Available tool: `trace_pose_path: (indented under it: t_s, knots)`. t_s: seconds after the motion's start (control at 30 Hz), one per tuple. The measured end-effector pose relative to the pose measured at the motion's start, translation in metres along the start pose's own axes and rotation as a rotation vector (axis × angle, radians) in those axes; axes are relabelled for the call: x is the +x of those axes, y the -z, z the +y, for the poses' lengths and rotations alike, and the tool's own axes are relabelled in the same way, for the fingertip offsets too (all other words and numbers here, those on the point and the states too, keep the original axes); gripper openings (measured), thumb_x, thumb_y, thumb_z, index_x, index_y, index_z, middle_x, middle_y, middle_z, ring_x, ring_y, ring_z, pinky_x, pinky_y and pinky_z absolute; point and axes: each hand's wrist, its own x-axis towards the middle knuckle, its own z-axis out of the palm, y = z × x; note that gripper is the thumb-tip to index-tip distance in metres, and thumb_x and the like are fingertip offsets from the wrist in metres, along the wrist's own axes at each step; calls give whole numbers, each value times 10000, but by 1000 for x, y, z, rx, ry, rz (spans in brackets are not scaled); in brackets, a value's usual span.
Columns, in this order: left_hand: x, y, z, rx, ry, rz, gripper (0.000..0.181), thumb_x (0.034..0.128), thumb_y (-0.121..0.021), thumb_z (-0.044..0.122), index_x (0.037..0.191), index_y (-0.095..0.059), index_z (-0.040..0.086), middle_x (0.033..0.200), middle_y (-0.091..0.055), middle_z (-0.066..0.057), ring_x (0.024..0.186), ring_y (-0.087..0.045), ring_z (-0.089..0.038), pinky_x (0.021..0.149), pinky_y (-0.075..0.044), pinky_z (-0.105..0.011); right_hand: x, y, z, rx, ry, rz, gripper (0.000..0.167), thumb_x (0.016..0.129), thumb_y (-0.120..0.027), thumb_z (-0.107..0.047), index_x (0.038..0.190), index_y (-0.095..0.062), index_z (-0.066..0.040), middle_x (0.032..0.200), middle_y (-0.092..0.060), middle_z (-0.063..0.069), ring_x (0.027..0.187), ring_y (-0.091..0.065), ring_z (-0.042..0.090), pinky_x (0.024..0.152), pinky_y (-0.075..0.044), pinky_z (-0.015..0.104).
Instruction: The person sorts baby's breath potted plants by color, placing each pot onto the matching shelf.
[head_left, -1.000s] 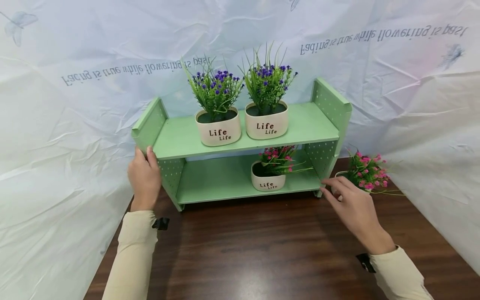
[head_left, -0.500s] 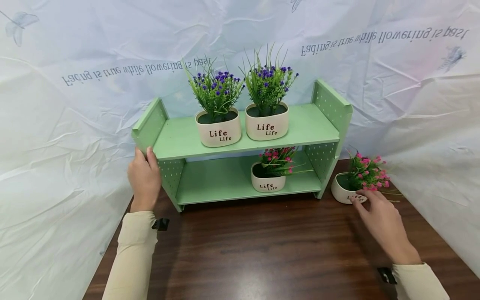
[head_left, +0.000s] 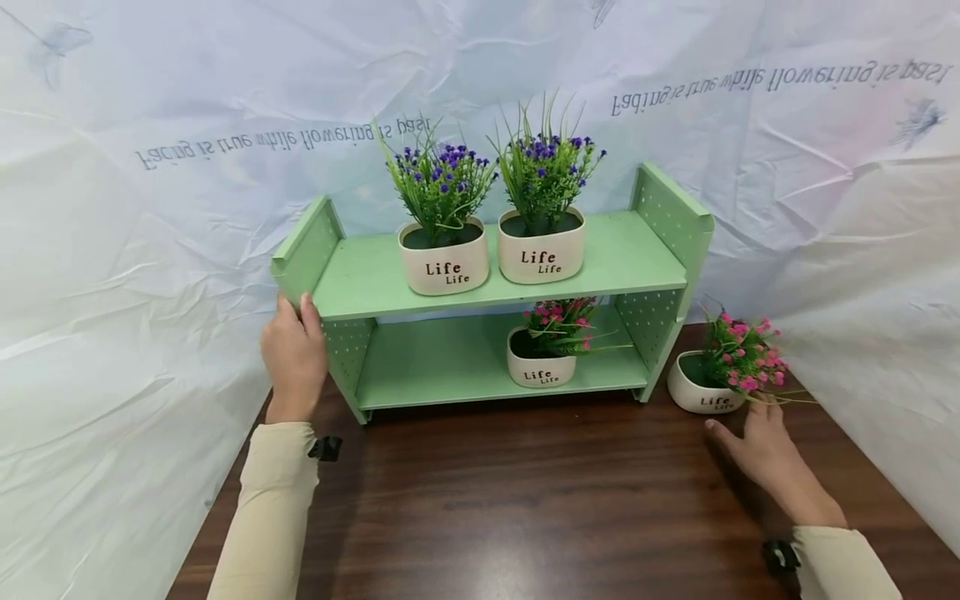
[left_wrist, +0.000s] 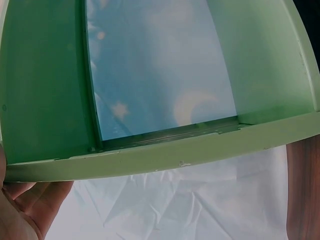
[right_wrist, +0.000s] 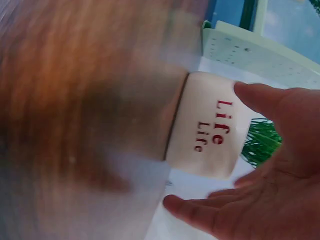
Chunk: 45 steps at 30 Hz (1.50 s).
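Right hand (head_left: 767, 454) has shifted, fingers apart, beside pink-flowered pot (head_left: 692, 397); left hand (head_left: 295, 358) grips shelf (head_left: 427, 358).

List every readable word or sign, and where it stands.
"Life Life": left purple-flowered cream oval pot
"Life Life": right purple-flowered pot
"Life Life": left pink-flowered pot
"Life Life": right pink-flowered pot
"Fading is true while flowering is past": pale wrinkled sheet, right, flipped
"is true while flowering is past": sheet's left; first word unclear

Tabletop (right_wrist: 75, 95) blurred, left grip (left_wrist: 35, 212) cropped in wrist views
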Motion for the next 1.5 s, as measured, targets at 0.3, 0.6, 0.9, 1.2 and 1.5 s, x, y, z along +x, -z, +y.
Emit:
trace_pose_path:
  t_s: [0.3,0.6,0.9,1.2,1.5]
  knots:
    - [1,-1,0,-10,11,4,407,1150,-420,303,1015,-551,-57,669,-476,-216,657,-527,-535,661,-397,-651,5,-8,4,58,109,240,848,1107,-545,-286,1578,-46,211,1580,-31,522,1451,-130,694,1052,-279,808]
    - [-1,0,1,-9,8,1,390,1150,-423,291,998,-542,-48,661,-464,-202,643,-525,-521,647,-398,-643,5,-6,5,19,163,346,646,1068,-592,-130,1517,-292,224,1480,-326,505,1311,-367,700,1006,-344,793]
    - [-1,1,1,1,7,-1,379,1149,-427,290,977,-535,-30,648,-456,-179,613,-519,-510,616,-398,-635,4,-4,4,-79,165,247,597,1084,-604,-211,1443,-426,231,1420,-385,525,1269,-405,700,978,-377,792]
    - [-2,1,1,-8,5,0,365,1149,-425,263,953,-518,-31,637,-417,-132,616,-518,-502,614,-394,-636,9,-1,13,-104,261,382,366,982,-682,0,1315,-591,122,1369,-490,447,1165,-502,660,853,-430,778]
    - [-1,1,1,-10,-2,-8,368,1150,-423,279,969,-525,-25,643,-446,-156,589,-498,-473,588,-390,-598,10,-2,17,-80,317,514,262,917,-714,95,1173,-667,128,1223,-583,372,992,-587,623,740,-456,740]
